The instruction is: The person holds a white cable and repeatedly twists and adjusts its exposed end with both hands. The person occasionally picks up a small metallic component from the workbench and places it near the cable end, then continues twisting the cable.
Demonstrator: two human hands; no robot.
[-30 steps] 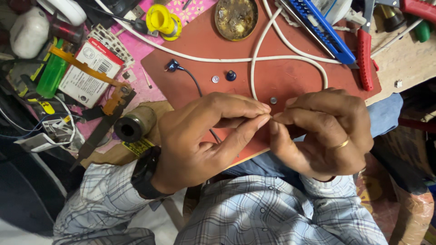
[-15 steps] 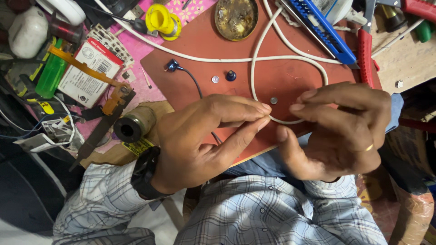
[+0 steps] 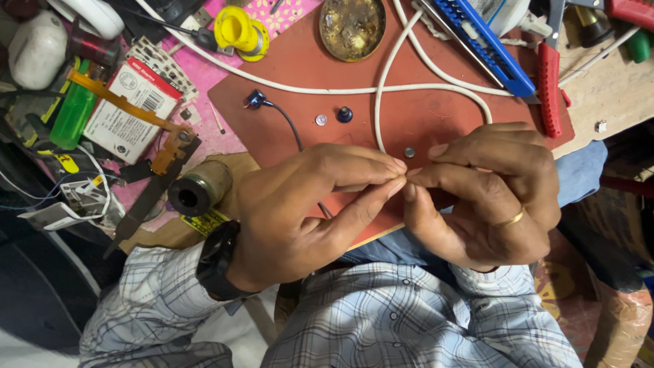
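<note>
White cable (image 3: 381,102) pinched by both hands; knife (image 3: 477,41) beyond.

The person wears a long-sleeved shirt (image 3: 409,320) in a pale blue and white check with small buttons down the front. Just above the left cuff of that shirt sits a black wristwatch (image 3: 218,259). The right hand (image 3: 487,194) carries a plain gold ring (image 3: 509,219). The left hand (image 3: 306,204) is bare of rings.
</note>
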